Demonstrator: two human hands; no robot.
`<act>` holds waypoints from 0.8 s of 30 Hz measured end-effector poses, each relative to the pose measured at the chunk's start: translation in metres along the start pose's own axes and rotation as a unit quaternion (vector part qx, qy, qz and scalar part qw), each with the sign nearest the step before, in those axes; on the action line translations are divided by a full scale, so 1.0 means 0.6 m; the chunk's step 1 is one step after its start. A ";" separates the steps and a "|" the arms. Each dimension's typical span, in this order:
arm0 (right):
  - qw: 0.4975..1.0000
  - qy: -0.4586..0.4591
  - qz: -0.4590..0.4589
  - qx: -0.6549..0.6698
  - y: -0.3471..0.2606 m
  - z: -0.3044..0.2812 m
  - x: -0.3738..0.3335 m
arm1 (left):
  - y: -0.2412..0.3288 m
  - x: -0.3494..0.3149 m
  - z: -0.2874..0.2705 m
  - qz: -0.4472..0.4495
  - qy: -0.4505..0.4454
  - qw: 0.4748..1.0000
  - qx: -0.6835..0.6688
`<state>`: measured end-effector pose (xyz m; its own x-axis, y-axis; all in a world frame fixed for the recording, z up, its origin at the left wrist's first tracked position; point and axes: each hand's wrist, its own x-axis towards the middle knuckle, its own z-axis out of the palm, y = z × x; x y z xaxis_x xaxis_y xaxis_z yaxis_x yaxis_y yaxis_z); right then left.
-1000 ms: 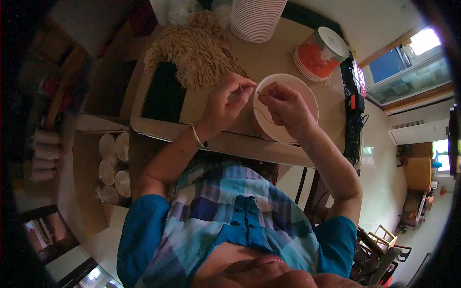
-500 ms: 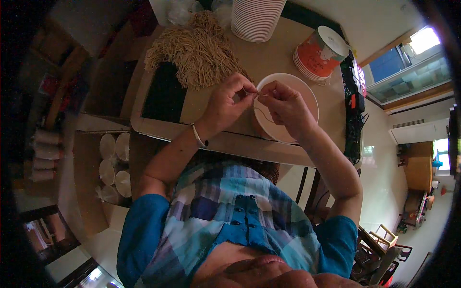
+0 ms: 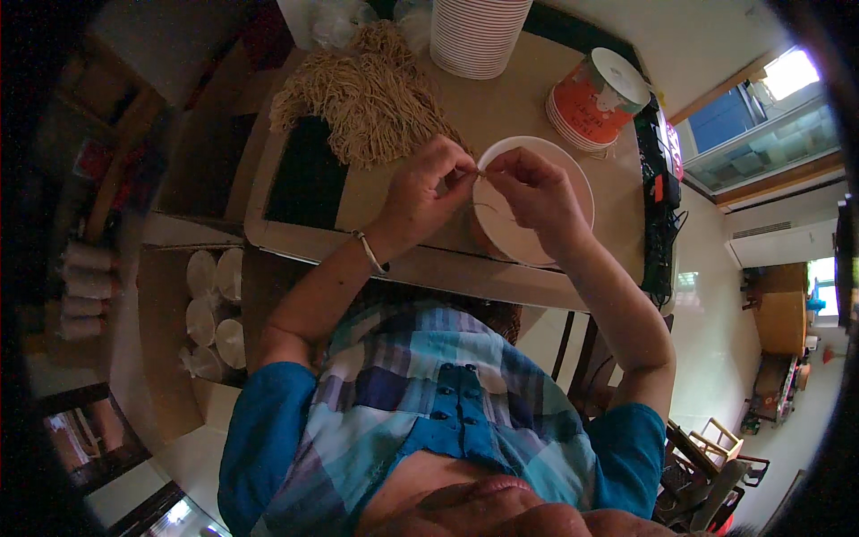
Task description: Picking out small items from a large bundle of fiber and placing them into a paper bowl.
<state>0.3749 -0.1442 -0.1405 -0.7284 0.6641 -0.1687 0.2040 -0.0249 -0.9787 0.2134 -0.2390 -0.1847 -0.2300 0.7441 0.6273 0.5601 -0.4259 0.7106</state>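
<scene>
My left hand (image 3: 428, 190) and my right hand (image 3: 543, 195) meet fingertip to fingertip, each closed in a pinch on a thin tan string (image 3: 481, 207). A loose length of it curves below the fingers. Just beneath them stands a round paper tub (image 3: 582, 224) with a pale inside and a white rim, near the table's front edge. My right hand covers part of its opening. Whether the string passes through the tub's wall is hidden by the fingers. Beyond my left hand lies a big tangled heap of tan strings (image 3: 371, 98).
A tall stack of white-rimmed tubs (image 3: 479, 38) rises at the back of the table (image 3: 420, 259). Orange printed tubs (image 3: 591, 106) sit nested upside down at the back right. A dark strip with cables (image 3: 660, 197) lines the right edge. Left below, a cardboard box (image 3: 165, 331) holds wrapped white rolls.
My right hand's fingers have shifted slightly and straightened around the pinch. The loose part of the string has changed its curve. My left hand stays almost in place.
</scene>
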 end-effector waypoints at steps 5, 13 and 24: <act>0.998 0.016 -0.020 -0.064 0.001 0.003 0.003 | 0.001 0.000 -0.001 -0.002 -0.003 1.000 0.004; 0.977 0.033 -0.168 -0.128 0.028 0.008 0.011 | -0.001 -0.004 0.001 0.015 -0.008 0.999 0.028; 0.959 0.060 -0.192 -0.200 0.010 0.022 -0.011 | 0.010 -0.002 -0.010 -0.029 -0.036 0.999 0.009</act>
<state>0.3726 -0.1586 -0.1468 -0.7243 0.6489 0.2333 0.1881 0.5115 -0.8385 0.2120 -0.2453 -0.1793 -0.2061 0.8025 0.5599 0.5624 -0.3711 0.7389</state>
